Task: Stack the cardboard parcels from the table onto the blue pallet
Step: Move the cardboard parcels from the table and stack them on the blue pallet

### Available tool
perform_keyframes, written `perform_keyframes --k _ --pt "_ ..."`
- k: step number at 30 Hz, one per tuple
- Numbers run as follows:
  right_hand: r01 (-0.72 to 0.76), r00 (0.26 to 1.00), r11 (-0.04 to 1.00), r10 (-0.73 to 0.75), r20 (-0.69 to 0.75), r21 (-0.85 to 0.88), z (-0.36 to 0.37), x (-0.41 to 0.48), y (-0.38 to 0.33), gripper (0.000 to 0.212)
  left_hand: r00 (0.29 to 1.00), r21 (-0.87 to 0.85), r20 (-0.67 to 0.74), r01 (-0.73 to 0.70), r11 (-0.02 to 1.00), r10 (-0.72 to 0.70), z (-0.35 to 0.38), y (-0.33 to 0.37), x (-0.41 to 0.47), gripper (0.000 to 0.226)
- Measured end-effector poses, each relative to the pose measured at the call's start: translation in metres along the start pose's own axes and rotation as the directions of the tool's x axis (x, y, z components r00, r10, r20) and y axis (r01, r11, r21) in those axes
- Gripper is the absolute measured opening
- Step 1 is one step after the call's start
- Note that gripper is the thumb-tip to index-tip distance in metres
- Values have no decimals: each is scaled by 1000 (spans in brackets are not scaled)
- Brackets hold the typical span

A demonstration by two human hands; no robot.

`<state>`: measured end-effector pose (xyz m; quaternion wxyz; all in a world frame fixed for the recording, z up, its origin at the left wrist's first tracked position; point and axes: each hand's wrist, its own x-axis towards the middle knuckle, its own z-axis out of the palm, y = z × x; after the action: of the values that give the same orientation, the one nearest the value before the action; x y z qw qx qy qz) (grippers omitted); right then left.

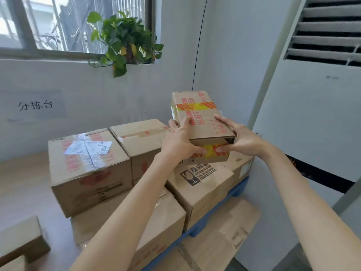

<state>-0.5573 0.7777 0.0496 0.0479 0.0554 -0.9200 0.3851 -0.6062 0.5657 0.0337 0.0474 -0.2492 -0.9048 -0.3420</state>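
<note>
Both my hands hold a small cardboard parcel [201, 122] with red print and yellow-red tape, raised above the stack. My left hand [180, 140] grips its near left corner and my right hand [239, 138] grips its near right corner. Beneath it lies a parcel with a fragile mark [203, 184], resting on the blue pallet [224, 210]. Several other parcels sit stacked on the pallet, among them a large taped box [88, 169] on the left and another box [140, 141] behind it.
A white standing air conditioner [316, 114] rises close on the right. Flattened cardboard [220, 241] lies on the floor by the pallet. A box corner [21, 241] shows at the lower left. A potted plant [125, 40] sits on the window sill.
</note>
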Motion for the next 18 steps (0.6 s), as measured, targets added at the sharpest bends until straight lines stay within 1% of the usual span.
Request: perform_keyframes --k 4,7,12,15,18 --pt "-11 1000 1000 11 23 28 -26 37 46 100 1000 30 11 25 999 -26 32 5 49 103" --pt "10 999 999 -12 48 31 -38 69 78 101 998 53 -4 57 997 -56 55 5 83 104" --pt "47 991 997 -53 121 55 -52 129 136 101 988 80 -56 151 985 -147 98 -2 136 102" --pt "60 980 996 -70 188 62 -56 166 166 101 974 218 -88 223 950 -208 115 -7 163 100" --pt "113 964 993 -118 239 34 -49 199 191 103 960 375 -65 278 885 -274 120 -21 181 101"
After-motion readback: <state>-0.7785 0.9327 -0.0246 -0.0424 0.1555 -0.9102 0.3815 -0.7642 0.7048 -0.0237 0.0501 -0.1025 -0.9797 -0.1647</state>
